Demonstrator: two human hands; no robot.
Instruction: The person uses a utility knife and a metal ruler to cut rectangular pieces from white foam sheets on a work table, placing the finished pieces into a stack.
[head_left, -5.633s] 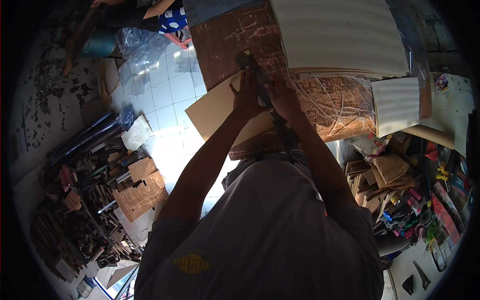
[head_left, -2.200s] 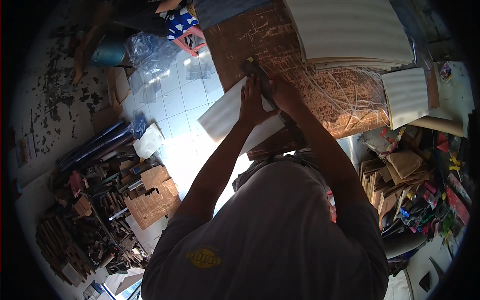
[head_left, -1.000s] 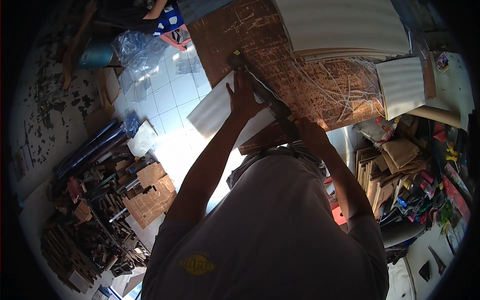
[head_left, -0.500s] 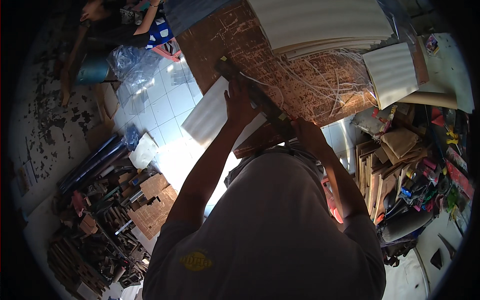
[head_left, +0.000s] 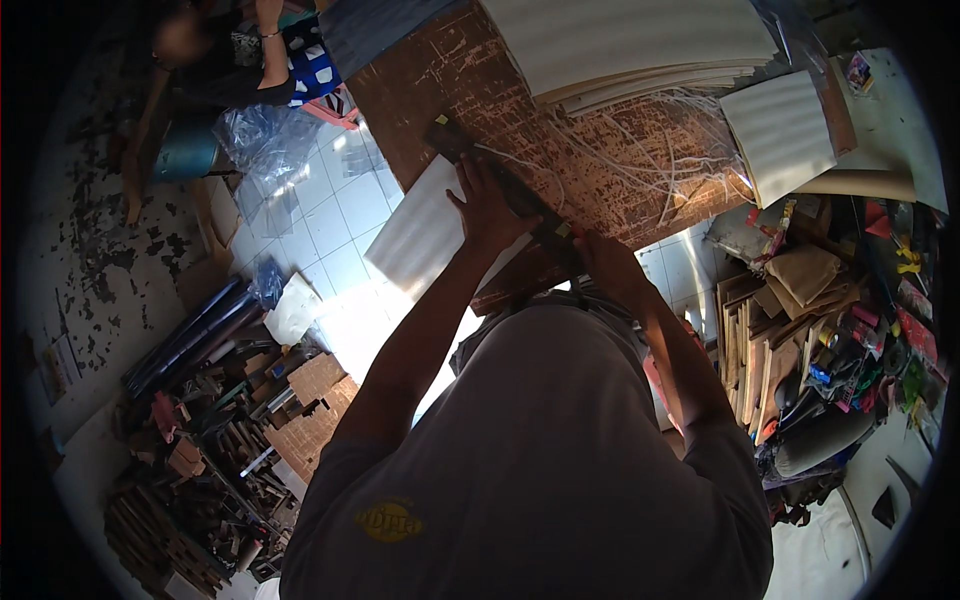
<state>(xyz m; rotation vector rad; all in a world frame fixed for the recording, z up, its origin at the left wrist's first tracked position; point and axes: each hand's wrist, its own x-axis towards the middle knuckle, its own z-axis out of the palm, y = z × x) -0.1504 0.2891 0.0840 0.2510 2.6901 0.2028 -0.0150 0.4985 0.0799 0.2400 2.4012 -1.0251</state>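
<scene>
A long dark straightedge (head_left: 516, 192) with yellow-green marks near both ends lies slantwise over a white sheet (head_left: 415, 225) at the near left corner of a scratched brown worktable (head_left: 420, 85). My left hand (head_left: 490, 212) presses on the straightedge and sheet, fingers spread, thumb stretched to the right. At the straightedge's near end is my right hand (head_left: 608, 265), its fingers curled in. Whatever it may hold is hidden in shadow. Thin white offcut strips (head_left: 665, 165) lie tangled to the right of the straightedge.
A stack of large white sheets (head_left: 630, 45) covers the table's far side, with a smaller white panel (head_left: 780, 135) to its right. Boards (head_left: 745, 340) stand at the right. Wood scraps (head_left: 230, 450) pile up at the left. Beyond the crumpled plastic (head_left: 265, 140), another person's arm (head_left: 273, 45) shows.
My left hand's thumb has spread out to the right across the straightedge. My right hand has shifted slightly at the near end. The other person's arm has moved left.
</scene>
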